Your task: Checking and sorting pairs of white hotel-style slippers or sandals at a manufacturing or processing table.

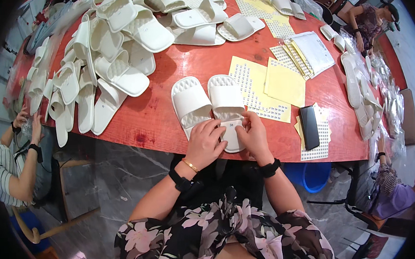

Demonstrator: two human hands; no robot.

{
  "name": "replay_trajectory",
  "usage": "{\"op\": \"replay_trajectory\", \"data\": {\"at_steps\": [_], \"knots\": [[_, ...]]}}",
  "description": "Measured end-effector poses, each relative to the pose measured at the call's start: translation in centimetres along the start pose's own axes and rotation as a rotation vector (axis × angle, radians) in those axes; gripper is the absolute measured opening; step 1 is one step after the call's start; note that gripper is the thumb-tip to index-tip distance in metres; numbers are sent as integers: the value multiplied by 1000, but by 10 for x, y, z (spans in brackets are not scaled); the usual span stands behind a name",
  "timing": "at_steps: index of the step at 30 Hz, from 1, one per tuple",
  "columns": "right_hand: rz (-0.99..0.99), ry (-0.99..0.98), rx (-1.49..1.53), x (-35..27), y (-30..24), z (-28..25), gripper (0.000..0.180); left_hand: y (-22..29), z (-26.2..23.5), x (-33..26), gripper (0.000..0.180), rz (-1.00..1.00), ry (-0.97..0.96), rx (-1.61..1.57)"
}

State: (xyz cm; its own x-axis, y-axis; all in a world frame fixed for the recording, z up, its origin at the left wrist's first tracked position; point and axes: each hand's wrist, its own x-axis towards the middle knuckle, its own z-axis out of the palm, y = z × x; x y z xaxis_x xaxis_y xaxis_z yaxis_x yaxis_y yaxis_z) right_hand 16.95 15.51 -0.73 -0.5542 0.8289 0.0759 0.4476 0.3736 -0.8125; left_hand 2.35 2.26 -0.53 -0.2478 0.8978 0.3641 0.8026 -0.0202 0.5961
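A pair of white slippers lies side by side on the red table in front of me, toes pointing away. My left hand point(205, 143) rests over the heel of the left slipper point(190, 103), its fingers apart and its thumb and fingertips at the inner edge of the right slipper point(226, 100). My right hand point(253, 135) grips the right slipper's outer edge, thumb on the insole and fingers along the side. A small dark printed mark shows on that insole between my hands. The left slipper's heel is mostly hidden under my left hand.
A big heap of white slippers point(125, 53) covers the table's left and back. Yellow sticker sheets point(257, 85), a clear plastic packet point(312, 52) and a black phone point(309, 127) lie to the right. Other people work around the table point(169, 127). A blue bucket point(315, 177) stands below it.
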Motion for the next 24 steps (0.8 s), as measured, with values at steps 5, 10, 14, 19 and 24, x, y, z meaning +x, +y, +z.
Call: {"op": "replay_trajectory", "data": {"at_steps": [5,10,14,19,24], "knots": [[-69,171,94,-19,13,-5,20,0,-12,1,36,-101,161,24],[-63,194,166,-30,21,-9,19,8,2,19,51,-172,107,129],[-58,185,159,-31,16,-8,18,9,8,40,61,-234,79,175],[-98,204,220,-30,22,-6,18,8,-3,45,59,-227,161,164],[-103,217,215,-31,19,-7,18,8,-63,53,52,-100,315,204]]}}
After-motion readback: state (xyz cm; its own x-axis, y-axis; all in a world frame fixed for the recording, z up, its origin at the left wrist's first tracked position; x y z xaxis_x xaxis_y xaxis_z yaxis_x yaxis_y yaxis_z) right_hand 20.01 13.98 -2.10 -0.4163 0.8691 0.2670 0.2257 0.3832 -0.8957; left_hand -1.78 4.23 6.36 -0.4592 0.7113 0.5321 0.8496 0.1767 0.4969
